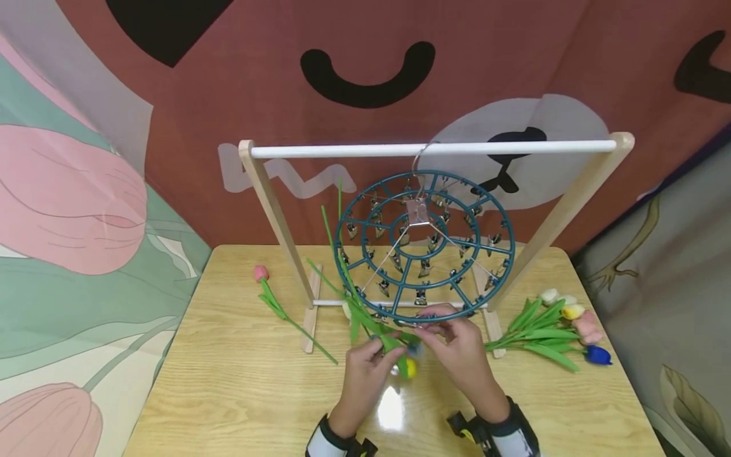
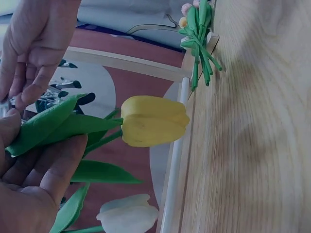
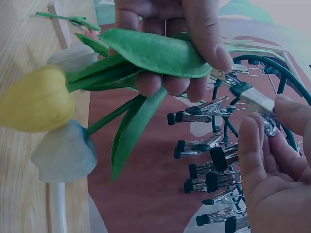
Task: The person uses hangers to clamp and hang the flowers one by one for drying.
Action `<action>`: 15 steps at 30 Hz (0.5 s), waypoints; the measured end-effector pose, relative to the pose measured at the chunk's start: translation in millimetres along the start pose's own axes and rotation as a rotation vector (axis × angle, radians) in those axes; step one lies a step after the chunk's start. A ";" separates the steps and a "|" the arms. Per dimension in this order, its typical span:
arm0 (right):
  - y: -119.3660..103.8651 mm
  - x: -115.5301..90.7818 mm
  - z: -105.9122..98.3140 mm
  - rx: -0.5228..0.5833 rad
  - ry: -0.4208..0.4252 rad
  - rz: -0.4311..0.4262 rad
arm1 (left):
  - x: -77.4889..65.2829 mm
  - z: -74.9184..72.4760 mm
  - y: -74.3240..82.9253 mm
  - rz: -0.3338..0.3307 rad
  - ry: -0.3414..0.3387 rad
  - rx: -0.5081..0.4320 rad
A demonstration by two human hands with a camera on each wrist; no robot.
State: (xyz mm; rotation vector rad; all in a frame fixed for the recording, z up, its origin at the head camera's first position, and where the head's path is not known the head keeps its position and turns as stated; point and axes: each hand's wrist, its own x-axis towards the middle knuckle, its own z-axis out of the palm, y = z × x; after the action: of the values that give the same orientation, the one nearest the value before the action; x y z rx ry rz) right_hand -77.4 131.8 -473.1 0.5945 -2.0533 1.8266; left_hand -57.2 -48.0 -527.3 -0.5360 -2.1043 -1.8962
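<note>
My left hand (image 1: 368, 371) holds a yellow tulip (image 2: 154, 121) by its green leaves and stem, with the bloom pointing down. Between the thumb and fingers of my right hand (image 1: 459, 346) is a metal clip (image 3: 257, 100) with dark tips, at the near rim of a round teal hanger (image 1: 406, 273). In the right wrist view the tulip's leaf lies right beside the clip's tips. A pale bluish-white tulip (image 3: 65, 153) and a white tulip (image 3: 73, 56) hang close by the yellow bloom, their stems partly hidden behind my left hand.
The hanger hooks over the white rod (image 1: 342, 151) of a wooden rack, with several clips dangling from it. A single pink tulip (image 1: 261, 273) lies on the table (image 1: 228, 393) at left. Several mixed tulips, including a blue tulip (image 1: 598, 355), lie at right by the rack's foot.
</note>
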 end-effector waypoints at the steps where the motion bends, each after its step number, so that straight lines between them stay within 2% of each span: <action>1: -0.8 0.1 0.2 0.005 0.003 -0.002 | 0.7 0.5 0.3 0.001 0.002 -0.001; 6: -4.1 0.2 1.2 -0.024 0.004 -0.012 | 1.5 1.4 -1.4 0.018 0.003 0.050; 15: -5.9 1.0 5.1 -0.138 0.011 -0.026 | 0.6 2.3 -5.4 -0.048 -0.015 0.062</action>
State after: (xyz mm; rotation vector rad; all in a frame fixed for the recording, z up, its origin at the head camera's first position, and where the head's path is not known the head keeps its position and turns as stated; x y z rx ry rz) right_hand -75.1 126.2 -468.2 0.5685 -2.1334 1.6534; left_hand -59.9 -46.1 -532.1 -0.4926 -2.1959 -1.8509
